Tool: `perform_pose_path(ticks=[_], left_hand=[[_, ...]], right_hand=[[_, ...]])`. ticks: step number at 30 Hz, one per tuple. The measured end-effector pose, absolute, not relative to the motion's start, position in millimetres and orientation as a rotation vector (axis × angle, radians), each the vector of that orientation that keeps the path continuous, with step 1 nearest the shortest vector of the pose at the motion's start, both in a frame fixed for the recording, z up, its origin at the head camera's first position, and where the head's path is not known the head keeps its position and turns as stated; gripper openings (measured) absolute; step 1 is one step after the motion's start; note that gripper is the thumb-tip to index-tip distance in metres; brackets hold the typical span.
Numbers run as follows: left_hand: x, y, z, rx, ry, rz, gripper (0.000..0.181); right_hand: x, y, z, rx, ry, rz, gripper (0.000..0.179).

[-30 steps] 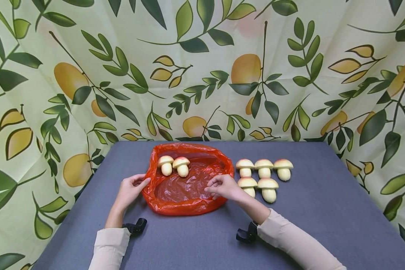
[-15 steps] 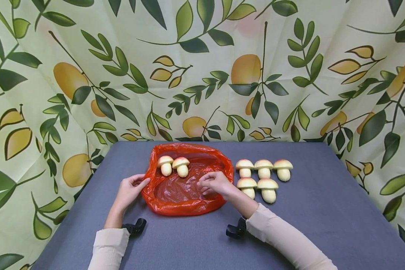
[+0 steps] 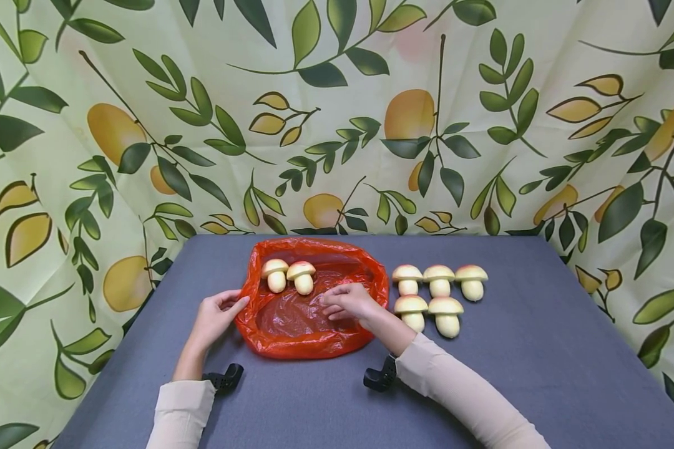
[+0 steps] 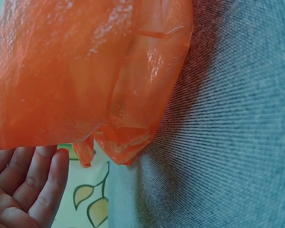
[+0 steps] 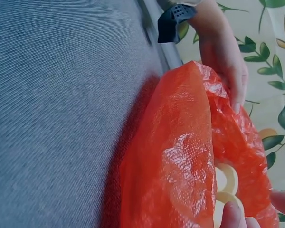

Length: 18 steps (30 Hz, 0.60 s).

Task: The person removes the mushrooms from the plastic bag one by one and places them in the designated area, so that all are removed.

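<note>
Head view: I have left hand (image 3: 216, 318) touching red bag (image 3: 314, 345) at its left rim, fingers relaxed, unclenched; right hand (image 3: 351, 303) above its opening, fingers loosely bent, grip empty.

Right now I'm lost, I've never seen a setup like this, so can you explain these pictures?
There's no robot: these are a person's bare left hand and right hand. The widest view comes from a camera on the head; the other two come from one on each wrist, aimed at that hand's work. On the grey-blue table is an open red plastic bag with two mushroom-shaped pieces inside; five more mushroom-shaped pieces sit to its right. The left hand touches the bag's rim, though whether it grips is hard to tell. The right hand is over the opening, apparently holding nothing.
</note>
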State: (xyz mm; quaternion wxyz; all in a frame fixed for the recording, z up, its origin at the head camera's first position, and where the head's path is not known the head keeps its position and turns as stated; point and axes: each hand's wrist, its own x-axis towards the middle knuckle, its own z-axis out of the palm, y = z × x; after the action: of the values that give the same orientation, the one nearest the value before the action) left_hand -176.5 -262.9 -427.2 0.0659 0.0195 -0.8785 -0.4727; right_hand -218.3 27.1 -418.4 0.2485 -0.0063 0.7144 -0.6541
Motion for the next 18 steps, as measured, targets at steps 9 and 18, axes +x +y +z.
perform_pose_path(ticks=[9, 18], left_hand=[[-177, -262, -428, 0.031, -2.618, -1.420, 0.033], [-174, -261, -426, 0.052, -2.636, -1.433, 0.037]], right_hand=[[-227, 13, -431, 0.055, 1.866, -1.845, 0.026], [-238, 1, -436, 0.196, 1.841, -1.890, 0.027]])
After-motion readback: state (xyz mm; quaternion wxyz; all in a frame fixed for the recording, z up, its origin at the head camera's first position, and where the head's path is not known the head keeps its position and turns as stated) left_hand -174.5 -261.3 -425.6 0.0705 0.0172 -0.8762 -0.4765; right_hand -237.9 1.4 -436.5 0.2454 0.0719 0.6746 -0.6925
